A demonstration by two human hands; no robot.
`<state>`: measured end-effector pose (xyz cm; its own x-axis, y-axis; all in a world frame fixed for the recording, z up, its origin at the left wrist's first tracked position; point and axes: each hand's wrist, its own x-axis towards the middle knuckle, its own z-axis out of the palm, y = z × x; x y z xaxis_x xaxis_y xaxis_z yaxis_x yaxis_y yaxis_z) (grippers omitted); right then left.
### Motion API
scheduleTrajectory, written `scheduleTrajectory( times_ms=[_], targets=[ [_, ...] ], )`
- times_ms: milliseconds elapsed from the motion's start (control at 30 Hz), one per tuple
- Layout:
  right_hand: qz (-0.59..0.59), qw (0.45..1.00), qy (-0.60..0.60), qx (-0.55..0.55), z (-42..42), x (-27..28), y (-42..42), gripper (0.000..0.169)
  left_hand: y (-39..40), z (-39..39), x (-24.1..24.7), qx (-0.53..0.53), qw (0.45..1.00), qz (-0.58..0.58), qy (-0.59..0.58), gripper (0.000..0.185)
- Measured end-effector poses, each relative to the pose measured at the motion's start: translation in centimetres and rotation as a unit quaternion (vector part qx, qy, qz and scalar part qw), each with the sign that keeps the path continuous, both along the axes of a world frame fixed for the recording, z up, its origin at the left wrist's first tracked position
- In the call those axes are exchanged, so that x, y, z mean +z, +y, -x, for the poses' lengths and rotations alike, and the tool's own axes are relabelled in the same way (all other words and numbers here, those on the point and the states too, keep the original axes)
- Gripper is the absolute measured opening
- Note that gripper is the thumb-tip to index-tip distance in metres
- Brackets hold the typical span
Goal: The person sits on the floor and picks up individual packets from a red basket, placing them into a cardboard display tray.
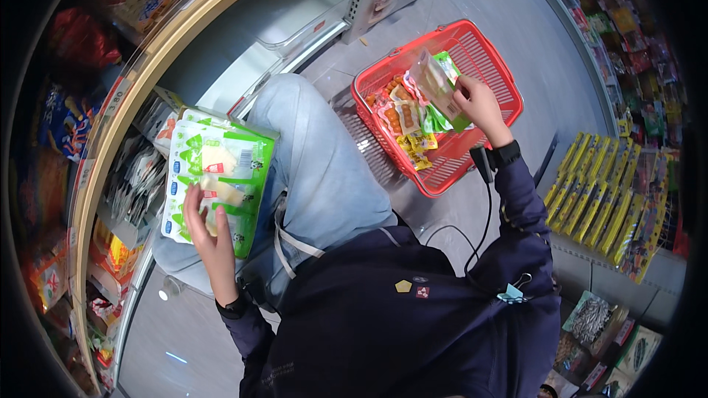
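Note:
My right hand (480, 104) pinches the edge of a clear-and-green snack packet (434, 83) over a red plastic shopping basket (437, 190). Inside the basket lie green packets (434, 120), small yellow packets (417, 149) and clear packets of round brown food (399, 116). At the left, a display box (251, 221) of green-and-white snack packets (221, 157) leans against my bent legs, beside the shelf. My left hand (209, 229) is over the front of these packets, fingers apart. Whether its fingertips touch them I cannot tell.
A shelf with a curved-looking wooden edge (166, 38) runs along my left, holding bagged snacks (66, 121). Yellow packets (594, 193) stand in rows at the right. Bagged dried goods (592, 315) sit at lower right. A black cable (489, 204) hangs by my right sleeve.

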<state>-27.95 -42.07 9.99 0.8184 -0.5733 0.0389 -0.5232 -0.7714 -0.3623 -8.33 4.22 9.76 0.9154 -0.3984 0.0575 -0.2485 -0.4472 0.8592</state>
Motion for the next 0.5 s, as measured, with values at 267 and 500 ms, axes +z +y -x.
scheduleTrajectory(
  times_ms=[267,500],
  targets=[
    [-0.018,0.944,-0.130,0.303,-8.2,8.1,17.8,0.010,-2.8,1.4,1.0,-0.195,0.873,0.307,0.324,0.056],
    [0.000,0.824,-0.166,0.541,-14.7,2.2,31.3,0.022,-0.6,2.0,-0.9,0.070,0.780,0.467,0.410,0.043]
  ],
)
